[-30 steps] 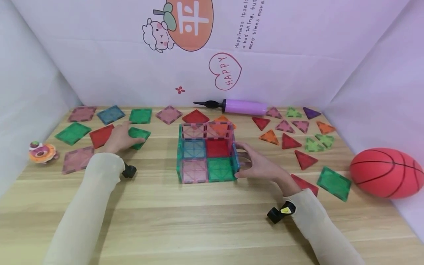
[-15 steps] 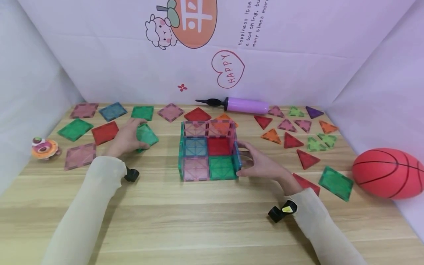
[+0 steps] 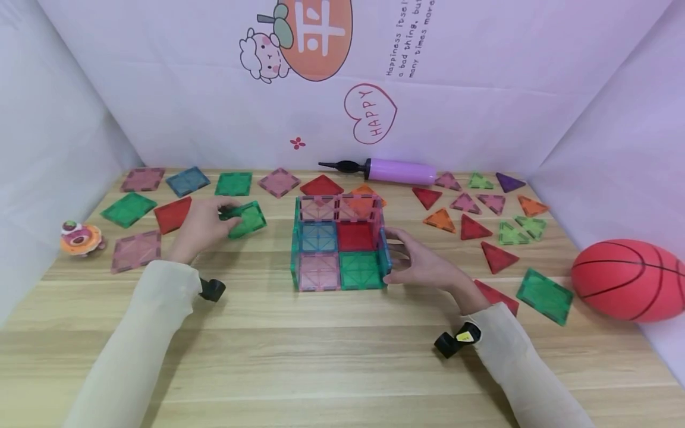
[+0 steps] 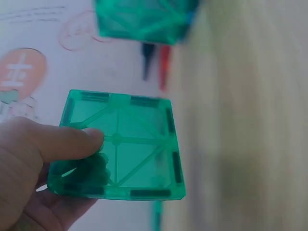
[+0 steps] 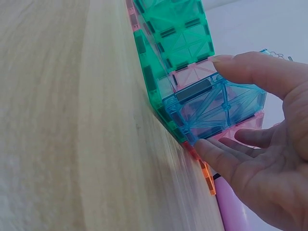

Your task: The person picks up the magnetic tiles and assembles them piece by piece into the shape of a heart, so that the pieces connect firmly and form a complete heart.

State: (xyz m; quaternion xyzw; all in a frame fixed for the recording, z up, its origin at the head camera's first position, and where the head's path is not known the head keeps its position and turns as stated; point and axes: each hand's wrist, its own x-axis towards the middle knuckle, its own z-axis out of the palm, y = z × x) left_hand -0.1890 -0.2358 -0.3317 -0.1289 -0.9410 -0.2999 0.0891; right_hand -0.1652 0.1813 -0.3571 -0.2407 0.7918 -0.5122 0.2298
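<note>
In the head view my left hand point(image 3: 203, 226) holds a green square magnetic tile point(image 3: 248, 219) to the left of the built box. The left wrist view shows the thumb on the face of this green tile point(image 4: 137, 144) and the fingers behind it. My right hand point(image 3: 423, 264) is at the box's right side, gripping an upright blue magnetic tile point(image 5: 221, 106) between thumb and fingers. The box has a floor of four-colour tiles, among them a red tile point(image 3: 355, 236) and a pink tile point(image 3: 319, 271). Green tiles stand along its left, pink tiles point(image 3: 357, 208) along its back.
Loose square tiles lie at the left and back, including a pink tile point(image 3: 136, 251). Several triangular tiles, such as an orange triangle point(image 3: 440, 220), spread at the right. A purple pump point(image 3: 401, 171), a red basketball point(image 3: 628, 279) and a small toy point(image 3: 80, 238) sit around the edges.
My left hand has picked the green tile up and carried it a little to the right, turning and tilting it. My right hand stays at the blue tile.
</note>
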